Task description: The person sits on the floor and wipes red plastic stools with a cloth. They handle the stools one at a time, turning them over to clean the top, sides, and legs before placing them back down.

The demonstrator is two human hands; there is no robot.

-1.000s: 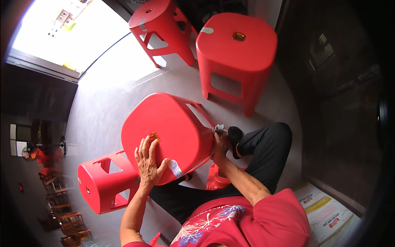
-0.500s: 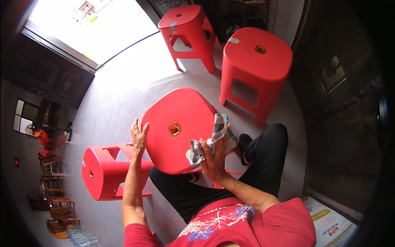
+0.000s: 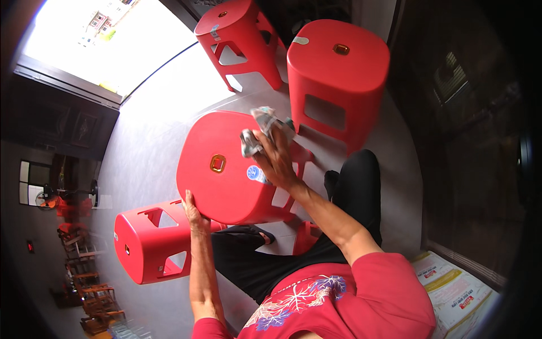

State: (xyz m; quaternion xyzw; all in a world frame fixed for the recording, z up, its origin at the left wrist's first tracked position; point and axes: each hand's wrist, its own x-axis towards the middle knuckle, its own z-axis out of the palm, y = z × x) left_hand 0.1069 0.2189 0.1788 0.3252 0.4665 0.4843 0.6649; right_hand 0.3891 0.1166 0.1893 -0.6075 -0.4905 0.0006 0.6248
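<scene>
A red plastic stool [image 3: 197,144] with a gold-rimmed square hole in its seat is tilted in front of me. My left hand [image 3: 196,214] grips the near left edge of its seat, thumb on top. In my right hand [image 3: 275,161] is a crumpled patterned cloth [image 3: 265,124], blurred by motion, at the seat's right side near the far corner. A round blue sticker [image 3: 254,173] shows on the seat beside that hand. Part of the stool's legs shows below its right side.
Two red stools stand upright beyond, one at the back [image 3: 226,17] and one at the right [image 3: 339,68]. Another stool [image 3: 152,243] lies on its side at the left. Printed boxes [image 3: 451,288] sit at the lower right. Wooden chairs [image 3: 93,282] stand far left, near a bright doorway.
My left hand has moved from the stool's left side to grip its near edge. My right hand has carried the cloth farther away and left. The stool has turned and tilted, exposing the blue sticker.
</scene>
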